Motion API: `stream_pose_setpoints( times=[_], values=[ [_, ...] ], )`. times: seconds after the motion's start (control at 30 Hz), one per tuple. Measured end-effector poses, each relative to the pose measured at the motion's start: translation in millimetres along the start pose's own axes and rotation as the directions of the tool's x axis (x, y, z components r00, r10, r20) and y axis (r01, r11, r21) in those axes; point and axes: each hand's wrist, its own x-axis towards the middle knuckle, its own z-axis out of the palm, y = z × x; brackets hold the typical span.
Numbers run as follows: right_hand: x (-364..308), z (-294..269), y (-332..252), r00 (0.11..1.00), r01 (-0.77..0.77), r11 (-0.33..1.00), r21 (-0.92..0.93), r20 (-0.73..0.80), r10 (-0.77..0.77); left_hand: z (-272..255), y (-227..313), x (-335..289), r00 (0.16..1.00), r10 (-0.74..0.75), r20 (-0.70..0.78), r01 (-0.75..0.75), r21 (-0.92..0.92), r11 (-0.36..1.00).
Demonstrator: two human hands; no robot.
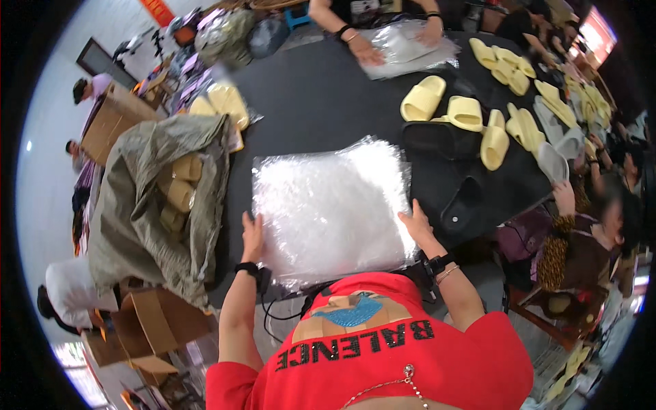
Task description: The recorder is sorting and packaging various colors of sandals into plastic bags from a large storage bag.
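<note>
A stack of clear plastic bags lies flat on the black table in front of me, its film wrinkled and shining. My left hand is against the stack's left edge, fingers stretched upward. At the opposite edge is my right hand, thumb apart from its fingers and touching the film. Both hands are open, with the stack lying between them. Right of the stack, a black slipper lies on the dark table.
To the left, a grey-green woven sack holds yellow slippers. More yellow slippers lie at the right. Across the table, a co-worker's hands rest on another pile of plastic bags. Cardboard boxes stand at the lower left.
</note>
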Motion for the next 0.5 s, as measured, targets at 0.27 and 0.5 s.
stream_pose_setpoints(
  times=[0.27,0.5],
  values=[
    [31.0,6.2,22.4,0.985,0.152,0.987,0.055,-0.092,-0.147,47.1,-27.7,-33.6,0.997,0.065,0.046,-0.073,0.201,0.977],
    [47.7,6.8,31.2,0.966,0.254,0.922,0.293,-0.117,-0.229,43.4,-33.0,-41.6,0.979,0.065,0.193,-0.043,-0.115,0.992]
  ],
)
